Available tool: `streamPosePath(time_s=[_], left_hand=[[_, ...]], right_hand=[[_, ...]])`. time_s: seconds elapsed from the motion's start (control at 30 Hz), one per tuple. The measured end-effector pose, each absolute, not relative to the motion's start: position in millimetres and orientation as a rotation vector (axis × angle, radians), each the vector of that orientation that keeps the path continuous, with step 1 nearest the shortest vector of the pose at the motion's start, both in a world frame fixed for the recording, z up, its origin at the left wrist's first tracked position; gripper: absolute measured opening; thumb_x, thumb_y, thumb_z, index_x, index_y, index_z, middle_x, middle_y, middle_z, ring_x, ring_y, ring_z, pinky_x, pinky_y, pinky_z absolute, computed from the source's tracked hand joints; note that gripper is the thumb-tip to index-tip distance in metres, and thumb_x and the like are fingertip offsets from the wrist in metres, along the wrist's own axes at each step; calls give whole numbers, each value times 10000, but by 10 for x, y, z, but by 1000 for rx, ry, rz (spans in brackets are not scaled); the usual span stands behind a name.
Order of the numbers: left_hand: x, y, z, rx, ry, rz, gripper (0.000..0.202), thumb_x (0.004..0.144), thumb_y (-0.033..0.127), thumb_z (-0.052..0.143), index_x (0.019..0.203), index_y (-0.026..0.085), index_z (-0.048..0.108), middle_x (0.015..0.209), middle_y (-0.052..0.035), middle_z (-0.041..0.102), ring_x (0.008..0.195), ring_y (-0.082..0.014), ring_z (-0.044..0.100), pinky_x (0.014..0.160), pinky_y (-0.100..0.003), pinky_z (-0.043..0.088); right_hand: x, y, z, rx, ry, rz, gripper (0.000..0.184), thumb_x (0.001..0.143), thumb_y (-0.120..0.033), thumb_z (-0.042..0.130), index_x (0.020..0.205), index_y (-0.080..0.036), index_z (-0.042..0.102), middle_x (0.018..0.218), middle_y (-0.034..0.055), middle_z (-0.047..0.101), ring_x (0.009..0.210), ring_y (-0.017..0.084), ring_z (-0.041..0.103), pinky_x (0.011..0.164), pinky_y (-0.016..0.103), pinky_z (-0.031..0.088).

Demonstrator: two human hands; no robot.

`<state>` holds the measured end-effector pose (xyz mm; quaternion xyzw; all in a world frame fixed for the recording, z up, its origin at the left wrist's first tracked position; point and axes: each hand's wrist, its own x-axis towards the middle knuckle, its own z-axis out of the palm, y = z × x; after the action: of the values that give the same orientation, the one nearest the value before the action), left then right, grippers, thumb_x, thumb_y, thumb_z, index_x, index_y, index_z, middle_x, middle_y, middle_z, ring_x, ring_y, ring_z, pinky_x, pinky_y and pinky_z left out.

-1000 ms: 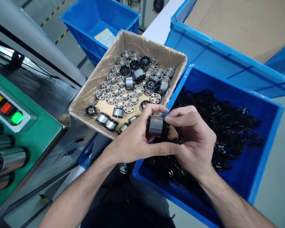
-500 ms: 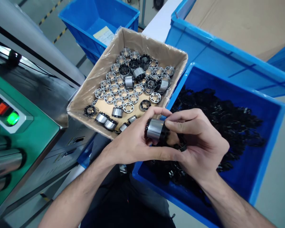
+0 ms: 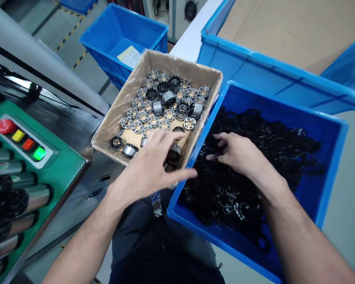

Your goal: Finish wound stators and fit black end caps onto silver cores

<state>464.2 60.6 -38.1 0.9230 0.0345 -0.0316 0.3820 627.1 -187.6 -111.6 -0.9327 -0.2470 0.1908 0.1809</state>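
Left hand (image 3: 149, 165) grips cylindrical part (image 3: 174, 153) palm-down; right hand (image 3: 239, 154) open over black rings (image 3: 254, 157).

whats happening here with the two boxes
A person works over two containers. Their left hand is over the near edge of the lined cardboard box of metal rings, with a metal cylinder part under its fingers; whether it is gripped is unclear. Their right hand reaches into the blue bin, fingers on the pile of black parts.
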Motion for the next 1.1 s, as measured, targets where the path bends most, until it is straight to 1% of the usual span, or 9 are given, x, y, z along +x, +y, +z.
streamPosePath(time_s=[0.07, 0.13, 0.27, 0.37, 0.5, 0.6, 0.8, 0.97, 1.1], left_hand=[[4718, 744, -326, 2557, 136, -34, 390, 1163, 421, 685, 1512, 249, 703, 1477, -134, 735, 1419, -375, 636, 1170, -531, 551], [4836, 862, -317, 2765, 232, -85, 292, 1160, 296, 628, 1406, 249, 779, 1394, -122, 774, 1370, -373, 682, 1122, -519, 577], [5082, 983, -367, 2936, 308, -399, 309, 1062, 172, 687, 1325, 262, 820, 1338, -85, 828, 1269, -354, 764, 988, -463, 613], [5204, 991, -402, 2953, 340, -424, 259, 1040, 205, 750, 1278, 284, 815, 1261, -58, 847, 1145, -316, 780, 930, -416, 593], [5269, 963, -432, 2994, 314, -460, 280, 1051, 206, 740, 1301, 300, 826, 1235, -71, 827, 1145, -321, 776, 879, -391, 560], [5218, 966, -429, 3009, 265, -453, 290, 1064, 170, 688, 1260, 296, 860, 1239, -89, 789, 1153, -338, 772, 863, -405, 554], [4999, 897, -366, 2261, 289, 185, 204, 985, 308, 826, 1173, 251, 773, 1304, -81, 739, 1128, -268, 760, 937, -397, 612], [4956, 452, -403, 1241, 400, 7, 339, 951, 304, 752, 1253, 222, 620, 1369, -126, 790, 1116, -241, 818, 715, -273, 628], [4917, 112, -528, 1112, 364, -65, 446, 1075, 616, 756, 1167, 214, 585, 1182, -107, 814, 780, -163, 763, 484, -212, 487]], right_hand=[[6196, -1831, -1162, -2786, -853, 545, 667, 761, -263, 1058, 1374, -144, 822, 1333, 189, 764, 1172, 403, 782, 896, 492, 693], [6089, -1761, -1147, -2833, -974, 551, 538, 838, -240, 991, 1341, -158, 818, 1442, 218, 696, 1278, 423, 747, 921, 483, 694], [5992, -1705, -1059, -2817, -1067, 650, 224, 945, -126, 826, 1149, -203, 877, 1265, 171, 724, 1103, 354, 789, 889, 444, 673], [6056, -1764, -1015, -2782, -1097, 697, 289, 907, -77, 836, 1143, -228, 907, 1210, 139, 742, 1031, 312, 800, 902, 407, 662], [6187, -1886, -985, -2742, -1016, 623, 450, 874, -54, 832, 1282, -227, 910, 1250, 134, 782, 981, 284, 812, 902, 395, 659], [6251, -1957, -993, -2616, -894, 431, 431, 922, -102, 789, 1321, -227, 897, 1132, 111, 834, 961, 303, 827, 893, 428, 656], [6277, -1965, -972, -2171, -642, 239, 213, 956, -306, 900, 1156, -236, 921, 933, 59, 854, 850, 246, 782, 851, 413, 628], [6145, -1783, -822, -1826, -371, 121, 179, 982, -412, 926, 1104, -281, 910, 898, 13, 827, 761, 182, 714, 703, 325, 592], [5918, -1647, -773, -1704, -348, -124, 114, 1080, -416, 876, 1145, -324, 860, 1065, 46, 846, 927, 225, 796, 843, 376, 678]])
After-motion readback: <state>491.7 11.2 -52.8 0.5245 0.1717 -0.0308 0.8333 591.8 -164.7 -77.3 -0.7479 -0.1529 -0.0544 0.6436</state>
